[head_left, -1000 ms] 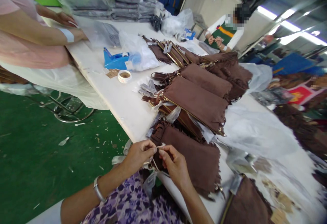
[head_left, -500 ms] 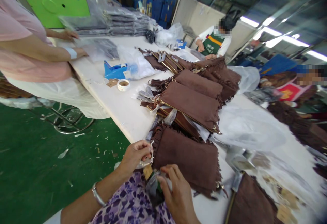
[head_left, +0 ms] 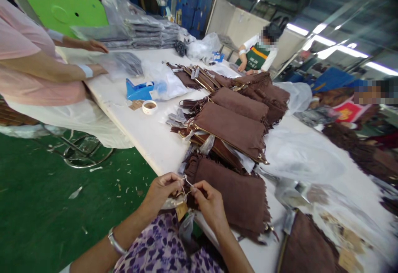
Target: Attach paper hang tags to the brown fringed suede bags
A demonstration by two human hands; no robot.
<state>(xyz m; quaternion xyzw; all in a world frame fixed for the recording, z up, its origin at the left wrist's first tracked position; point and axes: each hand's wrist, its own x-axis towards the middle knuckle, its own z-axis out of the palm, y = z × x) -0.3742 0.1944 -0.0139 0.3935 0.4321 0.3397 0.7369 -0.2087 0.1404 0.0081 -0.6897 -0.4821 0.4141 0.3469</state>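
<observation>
I see my left hand [head_left: 163, 191] and my right hand [head_left: 209, 203] both pinched closed on a thin white string [head_left: 185, 180] stretched between their fingertips, with a tan paper tag [head_left: 181, 210] hanging below, just at the near corner of the brown fringed bag [head_left: 231, 194] lying on the white table [head_left: 149, 134].

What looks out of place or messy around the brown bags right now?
Scraps litter the green floor beside the table. The bags lie in an uneven, overlapping heap. Both hands, left and right, pinch a string; nothing looks damaged.
</observation>
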